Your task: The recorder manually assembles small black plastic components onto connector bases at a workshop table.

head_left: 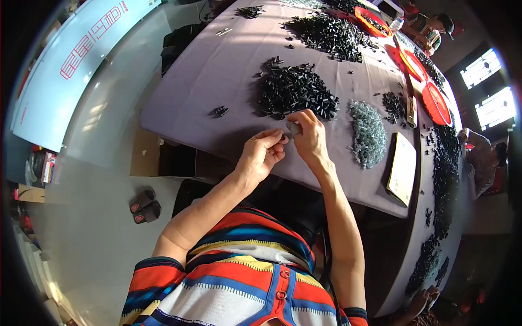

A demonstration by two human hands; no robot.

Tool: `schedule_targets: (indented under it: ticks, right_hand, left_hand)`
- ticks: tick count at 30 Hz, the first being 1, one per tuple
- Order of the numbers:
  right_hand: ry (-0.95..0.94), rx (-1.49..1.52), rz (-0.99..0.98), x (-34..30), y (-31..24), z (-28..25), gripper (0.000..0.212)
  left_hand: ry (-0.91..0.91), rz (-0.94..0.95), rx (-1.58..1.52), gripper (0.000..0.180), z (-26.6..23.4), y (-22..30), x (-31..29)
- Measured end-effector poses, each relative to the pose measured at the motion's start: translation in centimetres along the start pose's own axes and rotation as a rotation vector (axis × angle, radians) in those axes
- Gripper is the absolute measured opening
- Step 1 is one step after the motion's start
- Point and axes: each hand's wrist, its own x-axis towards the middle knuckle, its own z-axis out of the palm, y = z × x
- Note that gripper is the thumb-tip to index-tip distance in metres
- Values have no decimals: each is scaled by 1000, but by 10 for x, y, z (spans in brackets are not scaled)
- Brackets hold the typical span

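At picture centre, just above the worktop (217, 70) edge, both hands meet over a small grey-black part (292, 128). Right hand (311, 138) pinches the part, fingers closed on it from the top. Left hand (262, 153) has thumb and forefinger narrowed on a tiny dark piece (284, 139), too small to identify, held right against the part from 8 o'clock. The two pieces look touching or nearly so; can't tell if joined.

At 12 o'clock from the hands, very near, a big heap of black plastic parts (296, 89). At 3 o'clock, a heap of small silvery metal bits (367, 130), look like screws or springs, can't tell which. At 9 o'clock, a small lone cluster of black parts (220, 111). Further at 12, a second larger black pile (326, 32). Past the metal heap at 3 o'clock, a flat tan board (403, 168) lies on the worktop. Red-orange trays (435, 103) with black parts at 1–2 o'clock along the far edge. More black parts strewn down the right rim.

Progress, judged: early or mid-run. The heaps are large, and no clearly separate stack of finished pieces shows near the hands, so plenty appears left. Current piece looks mid-assembly.

Another person's arm (478, 152) at 3 o'clock far side. Sandals (144, 205) on the floor at 8 o'clock.
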Motion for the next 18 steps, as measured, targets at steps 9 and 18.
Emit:
schedule_targets:
  ticks: [9, 18]
  right_hand:
    - [-131, -271, -70, 17, -6, 18, 23]
    - [110, 110, 6, -23, -8, -4, 21]
  left_hand:
    - [30, 21, -24, 9, 2, 3, -2]
    - [22, 41, -14, 5, 3, -2, -3]
